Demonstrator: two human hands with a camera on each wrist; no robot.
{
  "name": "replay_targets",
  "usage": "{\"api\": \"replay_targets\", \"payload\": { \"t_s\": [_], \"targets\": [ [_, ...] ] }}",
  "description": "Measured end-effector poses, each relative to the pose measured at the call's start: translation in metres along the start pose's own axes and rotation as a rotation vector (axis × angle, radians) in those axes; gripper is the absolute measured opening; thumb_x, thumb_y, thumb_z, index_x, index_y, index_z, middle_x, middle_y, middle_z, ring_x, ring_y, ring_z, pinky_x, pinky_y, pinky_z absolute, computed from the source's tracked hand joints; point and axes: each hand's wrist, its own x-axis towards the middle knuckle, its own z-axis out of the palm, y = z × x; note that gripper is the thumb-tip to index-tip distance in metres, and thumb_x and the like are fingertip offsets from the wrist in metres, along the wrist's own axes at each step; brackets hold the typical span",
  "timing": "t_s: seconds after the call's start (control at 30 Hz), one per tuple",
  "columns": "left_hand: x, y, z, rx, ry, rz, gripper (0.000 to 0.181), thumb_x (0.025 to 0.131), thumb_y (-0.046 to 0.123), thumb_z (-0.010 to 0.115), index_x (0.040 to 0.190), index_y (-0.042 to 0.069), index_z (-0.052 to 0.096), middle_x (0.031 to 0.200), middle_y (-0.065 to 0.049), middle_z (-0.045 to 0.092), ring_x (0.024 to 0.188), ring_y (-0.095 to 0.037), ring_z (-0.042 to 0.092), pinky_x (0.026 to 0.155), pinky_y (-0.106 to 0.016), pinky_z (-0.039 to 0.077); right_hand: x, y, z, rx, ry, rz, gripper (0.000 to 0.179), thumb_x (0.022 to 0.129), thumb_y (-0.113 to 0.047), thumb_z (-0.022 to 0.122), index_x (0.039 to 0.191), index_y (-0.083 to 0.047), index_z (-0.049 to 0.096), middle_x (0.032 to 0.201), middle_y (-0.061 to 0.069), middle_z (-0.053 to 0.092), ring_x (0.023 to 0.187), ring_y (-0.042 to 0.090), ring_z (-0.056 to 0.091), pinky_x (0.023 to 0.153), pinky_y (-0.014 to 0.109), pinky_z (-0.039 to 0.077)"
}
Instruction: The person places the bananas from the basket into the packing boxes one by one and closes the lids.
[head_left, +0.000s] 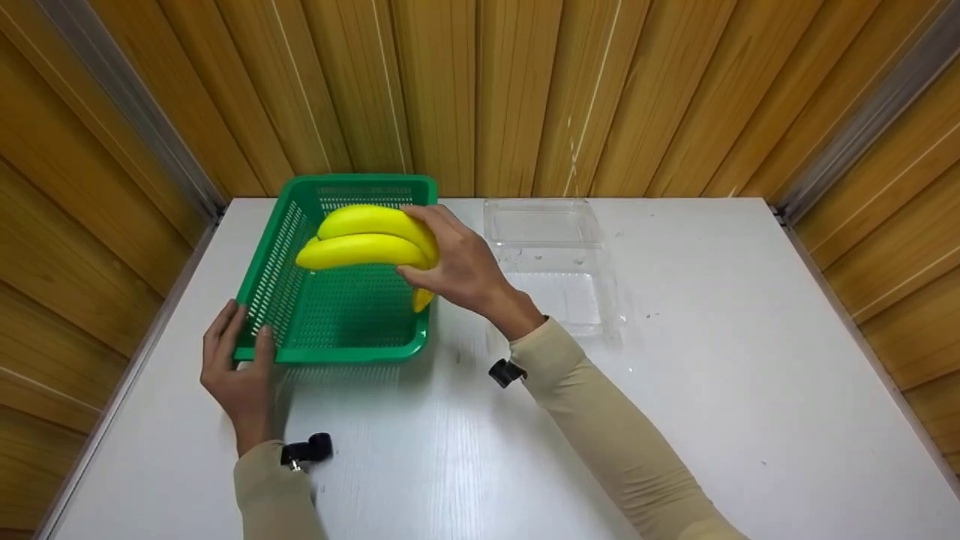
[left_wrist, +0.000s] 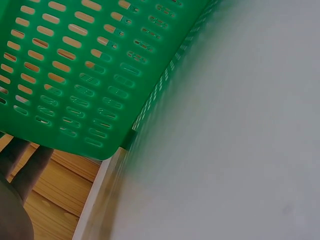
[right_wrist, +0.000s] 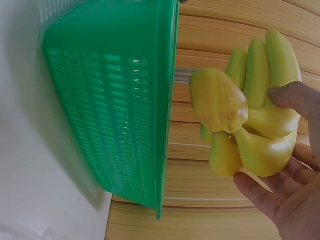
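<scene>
- Yellow banana bunch (head_left: pixel 364 251): one, held in the air above the basket, toward its right side. Two bananas plain from the head; right wrist view shows three slim ones side by side plus more below, exact total unclear. One blunt, streaked yellow end faces that camera.
- Green basket (head_left: pixel 346 355): one, plastic, slotted walls, rectangular, upright.
- Clear plastic container (head_left: pixel 542 244): one, two parts showing, just right of the basket, partly behind the right forearm.
- Hands: two. Right hand (head_left: pixel 469 266) holds the bunch, thumb on one side, fingers round the other. Left hand (head_left: pixel 236 386) grips the basket's near-left corner, thumb and fingers spread across the rim.
- Beige sleeves (head_left: pixel 600 420): two. Black wrist cameras (head_left: pixel 309 448): two, one per wrist.
- Surface: white table (head_left: pixel 712 375), faint grain, a few small specks right of the container; basket and container both on it, near the back edge.
- Room: wood-plank walls (head_left: pixel 510 90) at back, left and right; grey metal strips (head_left: pixel 139 97) at the two corners.
- Direction: bunch's long axis runs left-right in the head view, roughly along the basket's near rim. Free ends point left; right part bends downward inside the hand's grasp. One yellow tip pokes out below the hand, aimed toward the person.
</scene>
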Motion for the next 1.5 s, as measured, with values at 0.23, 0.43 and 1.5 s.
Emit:
{"api": "replay_targets", "payload": {
  "t_s": [0.23, 0.43, 1.5],
  "targets": [
    [-0.001, 0.002, 0.0, 0.014, -0.007, -0.018, 0.04, 0.092, -0.008, 0.071, 0.132, -0.009, 0.069, 0.143, -0.024, 0.062, 0.141, -0.026, 0.054, 0.117, -0.03, 0.042, -0.009, 0.005, -0.009, -0.001, 0.039, 0.028, 0.07, 0.09, -0.021, 0.085, 0.15, -0.002, 0.054, 0.14, 0.011, 0.06, 0.109, 0.021, 0.061, 0.095, 0.022, 0.052],
    [-0.001, 0.001, 0.001, 0.002, -0.004, -0.011, 0.04, 0.092, -0.009, 0.071, 0.132, -0.01, 0.069, 0.143, -0.026, 0.061, 0.14, -0.027, 0.054, 0.116, -0.03, 0.042, -0.017, 0.009, -0.014, -0.021, 0.059, 0.058, 0.071, 0.09, -0.021, 0.085, 0.15, -0.002, 0.053, 0.141, 0.012, 0.06, 0.114, 0.022, 0.06, 0.102, 0.026, 0.051],
    [0.002, 0.0, 0.0, -0.006, 0.003, 0.032, 0.039, 0.09, -0.012, 0.071, 0.13, -0.012, 0.069, 0.141, -0.03, 0.062, 0.138, -0.03, 0.056, 0.116, -0.031, 0.042, -0.07, 0.034, -0.034, -0.021, 0.218, 0.156, 0.07, 0.088, -0.015, 0.088, 0.148, -0.002, 0.055, 0.135, 0.012, 0.062, 0.107, 0.025, 0.06, 0.097, 0.037, 0.055]
  ]
}}
